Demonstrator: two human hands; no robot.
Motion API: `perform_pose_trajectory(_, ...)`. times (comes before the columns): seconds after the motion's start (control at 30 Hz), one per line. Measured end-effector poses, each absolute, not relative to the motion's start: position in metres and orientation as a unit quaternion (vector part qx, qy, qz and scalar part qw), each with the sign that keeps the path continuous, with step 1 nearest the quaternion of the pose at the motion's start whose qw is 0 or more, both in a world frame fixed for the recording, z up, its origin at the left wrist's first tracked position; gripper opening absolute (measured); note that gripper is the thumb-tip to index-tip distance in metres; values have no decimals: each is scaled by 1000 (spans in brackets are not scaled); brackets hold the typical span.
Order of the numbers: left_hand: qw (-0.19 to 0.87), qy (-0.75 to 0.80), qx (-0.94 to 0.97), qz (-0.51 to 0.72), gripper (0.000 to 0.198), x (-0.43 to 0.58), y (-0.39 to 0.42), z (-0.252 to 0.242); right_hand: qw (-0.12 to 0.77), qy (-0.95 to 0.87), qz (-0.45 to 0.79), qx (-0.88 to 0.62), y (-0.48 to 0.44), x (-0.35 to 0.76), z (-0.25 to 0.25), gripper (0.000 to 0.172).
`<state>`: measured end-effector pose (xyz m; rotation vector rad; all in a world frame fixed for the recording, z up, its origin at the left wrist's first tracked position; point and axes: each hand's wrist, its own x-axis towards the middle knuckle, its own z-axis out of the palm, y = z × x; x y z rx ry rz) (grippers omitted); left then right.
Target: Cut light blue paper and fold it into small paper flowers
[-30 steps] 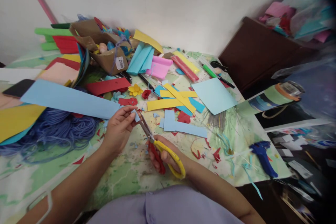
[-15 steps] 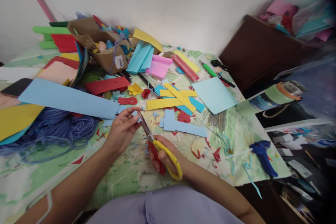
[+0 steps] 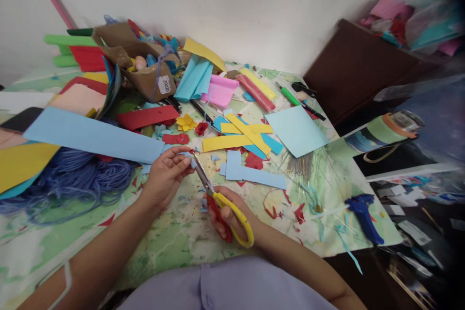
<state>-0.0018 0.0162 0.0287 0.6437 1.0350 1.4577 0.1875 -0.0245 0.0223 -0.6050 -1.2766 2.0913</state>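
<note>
1. Pinching a small scrap of light-blue paper (image 3: 188, 156) between thumb and fingertips, the left hand (image 3: 166, 177) is narrowly closed, holding it above the middle of the map-printed table cover (image 3: 174, 247), well in from the near edge.
2. Wrapped firmly around the handles, the right hand (image 3: 229, 216) grips yellow-and-red scissors (image 3: 205, 179), their blade tips touching or just beside the scrap.
3. Thin, light and probably floppy, the scrap seems best held by its edge, clear of the blades.

Left hand (image 3: 165, 179): its fingers hide part of the small blue paper piece (image 3: 188, 156).
Left edge: black phone (image 3: 20, 118) cut off.
Top right: stacked papers (image 3: 407, 24) blurred.
</note>
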Motion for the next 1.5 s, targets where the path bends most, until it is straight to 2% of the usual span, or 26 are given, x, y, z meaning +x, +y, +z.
perform_pose_trajectory(0.2,587,443,274,620,29,-1,16,31,302,-467,796,-239,-25,188,24,60)
perform_pose_trajectory(0.53,583,454,268,619,27,-3,16,35,286,-408,811,-307,-21,188,29,74)
perform_pose_trajectory(0.93,588,465,293,594,26,-15,21,35,273,-446,794,-309,-19,192,33,79)
perform_pose_trajectory(1.17,587,481,337,557,28,-15,20,34,243,-488,786,-290,-16,197,41,75)
perform_pose_trajectory(1.5,595,478,360,537,27,-16,19,33,250,-465,808,-262,-16,202,35,70)
